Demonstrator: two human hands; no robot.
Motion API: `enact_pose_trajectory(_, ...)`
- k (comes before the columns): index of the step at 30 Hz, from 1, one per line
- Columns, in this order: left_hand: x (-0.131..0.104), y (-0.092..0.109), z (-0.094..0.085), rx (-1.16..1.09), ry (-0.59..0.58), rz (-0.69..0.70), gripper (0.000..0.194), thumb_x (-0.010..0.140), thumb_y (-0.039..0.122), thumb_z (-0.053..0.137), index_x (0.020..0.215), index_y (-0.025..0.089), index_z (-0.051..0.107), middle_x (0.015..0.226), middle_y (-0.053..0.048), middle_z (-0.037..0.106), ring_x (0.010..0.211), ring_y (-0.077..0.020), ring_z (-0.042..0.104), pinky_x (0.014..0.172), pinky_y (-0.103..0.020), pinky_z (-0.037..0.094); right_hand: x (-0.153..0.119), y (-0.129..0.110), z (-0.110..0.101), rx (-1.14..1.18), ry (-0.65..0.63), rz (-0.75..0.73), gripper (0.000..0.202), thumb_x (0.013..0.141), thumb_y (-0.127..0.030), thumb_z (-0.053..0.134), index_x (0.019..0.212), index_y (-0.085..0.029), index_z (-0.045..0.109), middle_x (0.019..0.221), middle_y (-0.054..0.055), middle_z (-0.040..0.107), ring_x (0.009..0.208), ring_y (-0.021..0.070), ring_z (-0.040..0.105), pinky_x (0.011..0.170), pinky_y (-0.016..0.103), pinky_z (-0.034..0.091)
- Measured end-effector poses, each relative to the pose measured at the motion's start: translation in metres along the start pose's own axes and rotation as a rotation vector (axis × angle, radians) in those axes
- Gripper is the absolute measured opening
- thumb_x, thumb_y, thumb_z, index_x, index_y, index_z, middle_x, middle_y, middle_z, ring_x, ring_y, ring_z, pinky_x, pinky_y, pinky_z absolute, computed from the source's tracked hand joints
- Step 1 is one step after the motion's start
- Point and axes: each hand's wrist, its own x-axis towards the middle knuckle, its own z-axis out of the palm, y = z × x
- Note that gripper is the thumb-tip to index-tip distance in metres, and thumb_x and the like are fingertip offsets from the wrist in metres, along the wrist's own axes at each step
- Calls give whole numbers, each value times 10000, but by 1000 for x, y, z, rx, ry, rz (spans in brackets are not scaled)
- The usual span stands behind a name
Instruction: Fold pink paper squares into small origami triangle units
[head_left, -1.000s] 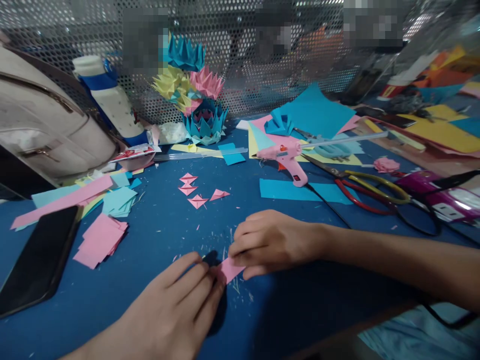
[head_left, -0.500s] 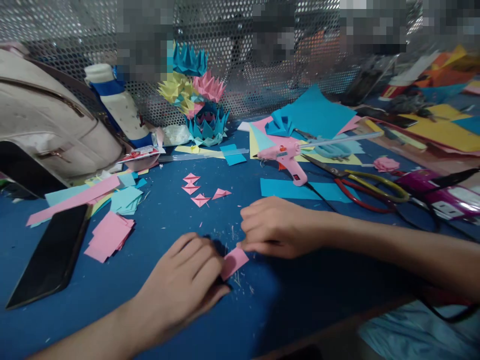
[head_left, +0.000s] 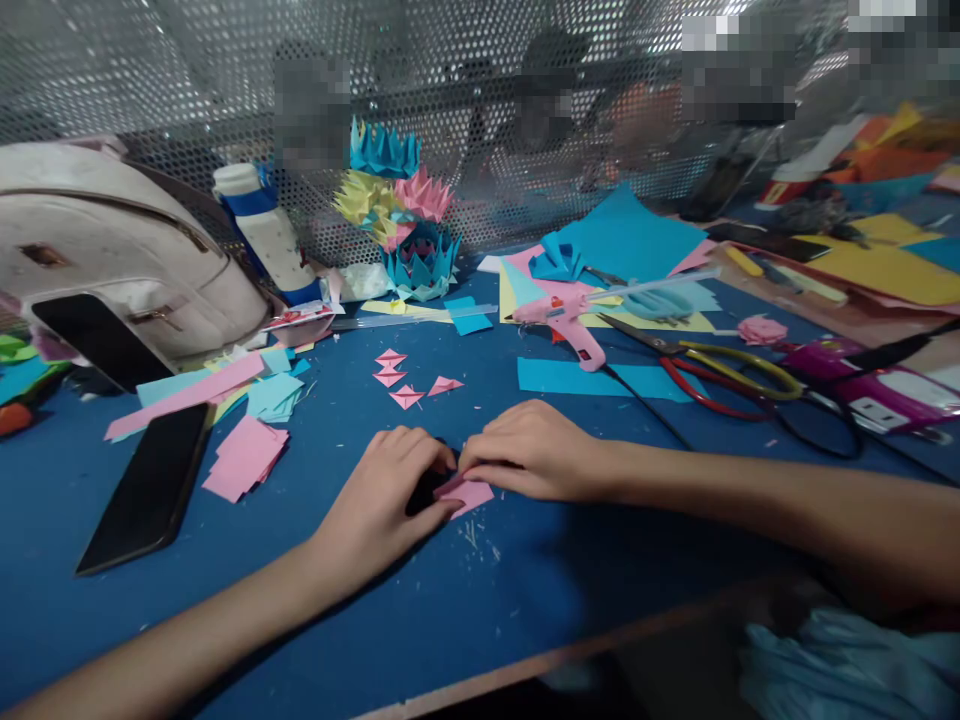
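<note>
A small piece of pink paper lies on the blue table between my hands, its far edge partly lifted or folded. My left hand holds its left side, thumb on the near edge and fingers curled at the far side. My right hand pinches the far right part, fingers bent together. Beyond my hands lie several folded pink paper pieces. A stack of pink paper squares rests to the left, near a black phone.
A pink glue gun and large scissors lie at the right, by a blue paper strip. Folded paper flowers stand at the back before a perforated metal screen. A bottle and a backpack are at left.
My hands have come closer together on the pink paper. The paper's far edge now looks raised or folded, and my left thumb rests on it. The whole view has shifted slightly.
</note>
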Motion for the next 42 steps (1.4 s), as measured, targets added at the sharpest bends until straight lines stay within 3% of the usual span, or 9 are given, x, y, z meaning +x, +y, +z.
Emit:
enact_pose_trajectory(3, 1, 0, -6, -7, 115, 32, 59, 943, 151, 623, 911, 194, 597, 855, 25, 647, 802, -146, 573, 762, -304, 379, 1, -6, -3, 264, 35, 142, 201, 1001, -298, 525, 969, -182, 686, 640, -25, 674, 551, 86, 579, 563, 208, 358)
enact_pose_trajectory(6, -1, 0, -12, 19, 253, 93, 126, 948, 100, 594, 921, 211, 649, 859, 14, 658, 815, -150, 576, 772, -326, 362, 5, -10, -7, 567, 50, 246, 218, 978, -324, 559, 968, -144, 682, 737, 12, 711, 616, 90, 621, 578, 197, 422)
enact_pose_trajectory(10, -4, 0, -11, 64, 323, 174, 227, 941, 69, 589, 929, 261, 710, 947, 0, 648, 866, -149, 581, 785, -323, 394, 9, -10, -7, 700, 79, 321, 220, 907, -356, 657, 905, -139, 691, 804, 21, 694, 682, 94, 590, 599, 200, 423)
enact_pose_trajectory(13, -5, 2, -6, 4, 315, 157, 247, 949, 87, 546, 937, 260, 722, 1074, -44, 597, 993, -175, 580, 827, -322, 470, 9, -8, -2, 740, 66, 365, 200, 870, -307, 690, 982, -145, 655, 829, 6, 665, 659, 77, 544, 556, 183, 385)
enact_pose_trajectory(16, -3, 2, -4, -254, 290, 8, 232, 969, 119, 481, 1045, 223, 675, 1140, -82, 575, 1084, -200, 573, 860, -337, 518, 8, -7, 2, 731, 46, 387, 243, 867, -262, 672, 1065, -165, 570, 768, -44, 582, 619, 68, 504, 532, 176, 373)
enact_pose_trajectory(22, 3, -3, -3, -450, 216, -191, 178, 970, 185, 515, 1132, 188, 588, 1044, -71, 644, 873, -150, 651, 685, -240, 547, 6, -7, 2, 552, -28, 318, 190, 882, -174, 614, 1031, -184, 498, 870, -16, 598, 696, 84, 542, 586, 191, 391)
enact_pose_trajectory(31, 1, 4, 1, -536, 100, -302, 294, 844, 170, 637, 1130, 202, 573, 782, 34, 632, 646, -98, 616, 626, -216, 518, 6, -9, 2, 538, 44, 353, 174, 917, -284, 623, 1001, -188, 505, 899, -3, 593, 650, 81, 487, 567, 200, 382)
enact_pose_trajectory(37, 2, 6, -3, -587, 136, -400, 136, 878, 243, 612, 998, 181, 595, 720, 35, 598, 554, -87, 570, 506, -187, 454, 7, -8, 2, 560, 64, 369, 246, 842, -257, 704, 1042, -175, 586, 728, -49, 590, 654, 93, 520, 580, 208, 355)
enact_pose_trajectory(42, 3, 4, -9, -454, 43, -380, 111, 944, 280, 545, 981, 190, 598, 775, 10, 695, 682, -127, 658, 636, -234, 495, 8, -5, -2, 538, -17, 389, 74, 887, -197, 608, 933, -152, 644, 712, -19, 645, 644, 99, 537, 583, 217, 344)
